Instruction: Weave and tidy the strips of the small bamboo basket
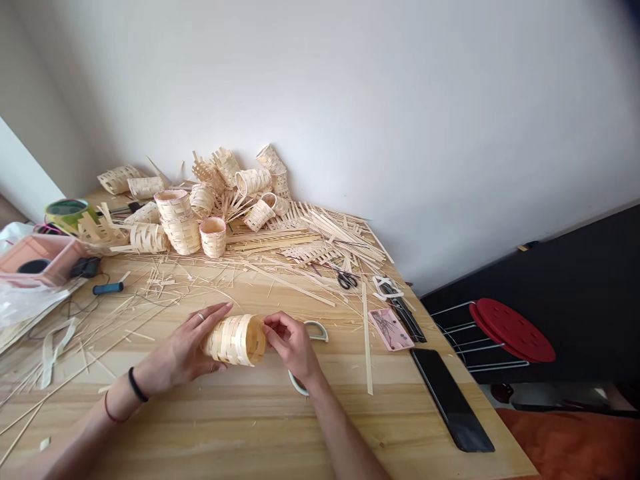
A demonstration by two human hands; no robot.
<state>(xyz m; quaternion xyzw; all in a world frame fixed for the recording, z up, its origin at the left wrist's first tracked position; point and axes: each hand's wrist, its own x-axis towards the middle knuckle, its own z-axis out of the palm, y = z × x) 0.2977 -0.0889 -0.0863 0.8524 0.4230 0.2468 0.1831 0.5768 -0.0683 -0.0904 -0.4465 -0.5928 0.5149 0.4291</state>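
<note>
A small woven basket (234,341) of pale wooden strips lies on its side just over the table, its round mouth facing right. My left hand (193,343) is wrapped round its closed end, thumb below and fingers above. At the rim, my right hand (293,343) pinches with thumb and forefinger at the basket's edge; whether a loose strip end is between the fingertips is too small to tell. Partly behind my right wrist lies a pale curved-handled tool (317,331), most of it hidden.
Several finished and half-woven baskets (213,237) stand and lie at the back among loose strips (345,233). To the right are black scissors (347,280), a pink tray (390,329) of pins, a utility knife (407,319) and a black phone (450,400). A pink box (45,257) sits left.
</note>
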